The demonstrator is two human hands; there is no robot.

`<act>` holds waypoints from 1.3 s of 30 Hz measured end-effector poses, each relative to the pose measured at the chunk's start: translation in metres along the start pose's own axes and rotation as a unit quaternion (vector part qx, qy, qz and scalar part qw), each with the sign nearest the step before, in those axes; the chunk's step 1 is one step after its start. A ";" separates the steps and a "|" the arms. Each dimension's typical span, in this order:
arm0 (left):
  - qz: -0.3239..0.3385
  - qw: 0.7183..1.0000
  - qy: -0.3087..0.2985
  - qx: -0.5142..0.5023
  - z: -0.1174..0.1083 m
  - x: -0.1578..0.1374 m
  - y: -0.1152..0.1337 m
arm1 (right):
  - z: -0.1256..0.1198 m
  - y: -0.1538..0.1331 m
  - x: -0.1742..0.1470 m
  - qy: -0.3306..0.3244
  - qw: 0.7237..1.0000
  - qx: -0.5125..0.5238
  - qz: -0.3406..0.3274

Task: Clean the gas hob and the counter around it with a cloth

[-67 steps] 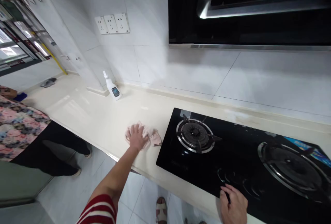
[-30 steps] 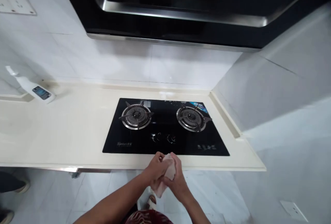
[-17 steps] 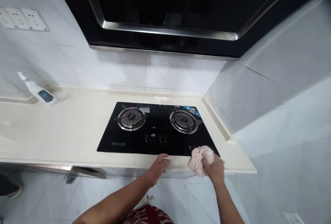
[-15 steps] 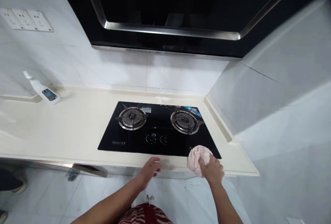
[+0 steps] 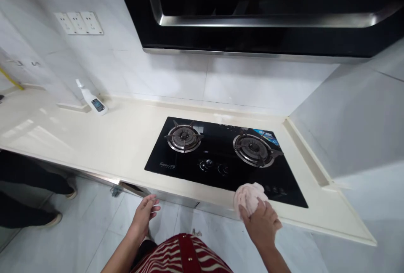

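My right hand (image 5: pixel 261 222) grips a bunched pale pink cloth (image 5: pixel 249 197). The cloth lies at the front edge of the black glass gas stove (image 5: pixel 192 168), right of its control knobs (image 5: pixel 214 165), partly over the pale counter strip. My left hand (image 5: pixel 145 214) hangs in front of the counter edge with its fingers apart and nothing in them. Two round burners with pan supports sit on the stove: the left burner (image 5: pixel 184 137) and the right burner (image 5: pixel 254 149). Some of the cloth is hidden under my right fingers.
A white spray bottle (image 5: pixel 94 101) stands on the cream counter (image 5: pixel 126 138) near the wall. Overhead hangs a black range hood (image 5: pixel 252 39). Another person's dark-trousered legs (image 5: pixel 34 180) are at the left. Below the counter, a drawer or door (image 5: pixel 132 189) juts out.
The view has swung to the left, bringing the other person's legs further in. The cloth has slid left along the stove's front edge under my right hand. My left hand has drawn leftward.
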State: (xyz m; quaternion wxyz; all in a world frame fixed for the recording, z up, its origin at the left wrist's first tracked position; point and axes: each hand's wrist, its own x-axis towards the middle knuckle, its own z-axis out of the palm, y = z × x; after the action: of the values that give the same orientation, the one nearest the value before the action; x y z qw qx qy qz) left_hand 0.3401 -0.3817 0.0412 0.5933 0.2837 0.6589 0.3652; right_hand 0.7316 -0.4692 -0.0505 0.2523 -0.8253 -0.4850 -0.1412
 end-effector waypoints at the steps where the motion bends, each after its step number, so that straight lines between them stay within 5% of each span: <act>1: 0.009 1.000 -0.010 0.007 0.000 0.002 0.002 | 0.004 -0.018 -0.007 -0.012 1.000 0.001 -0.020; 5: 0.100 0.990 -0.060 0.082 -0.015 0.015 0.013 | 0.024 -0.098 -0.035 -0.043 0.993 0.035 -0.103; 10: 0.193 0.965 -0.095 0.148 -0.074 0.038 0.023 | 0.047 -0.189 -0.047 -0.059 0.976 0.081 -0.194; 18: 0.177 0.973 -0.034 0.147 -0.183 0.077 0.012 | 0.089 -0.329 -0.055 -0.112 0.927 0.133 -0.333; 24: 0.155 0.976 0.017 0.152 -0.244 0.082 0.015 | 0.124 -0.471 -0.082 -0.011 0.906 0.178 -0.384; 27: 0.153 0.977 0.026 0.149 -0.261 0.083 0.013 | 0.134 -0.520 -0.088 0.000 0.882 0.188 -0.432; 30: 0.146 0.977 0.023 0.155 -0.268 0.087 0.014 | 0.138 -0.533 -0.089 -0.023 0.864 0.181 -0.469; 33: 0.142 0.975 0.021 0.170 -0.264 0.092 0.025 | 0.138 -0.511 -0.090 -0.034 0.872 0.167 -0.459; 39: 0.179 0.958 -0.035 0.223 -0.221 0.102 0.051 | 0.122 -0.388 -0.081 -0.006 0.912 0.128 -0.390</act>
State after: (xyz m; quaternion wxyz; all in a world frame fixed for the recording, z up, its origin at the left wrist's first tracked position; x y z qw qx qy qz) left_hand 0.1047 -0.3019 0.0306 0.4625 0.5347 0.6409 0.2992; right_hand 0.3525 -0.3051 -0.0824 0.2776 -0.5325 -0.7835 -0.1600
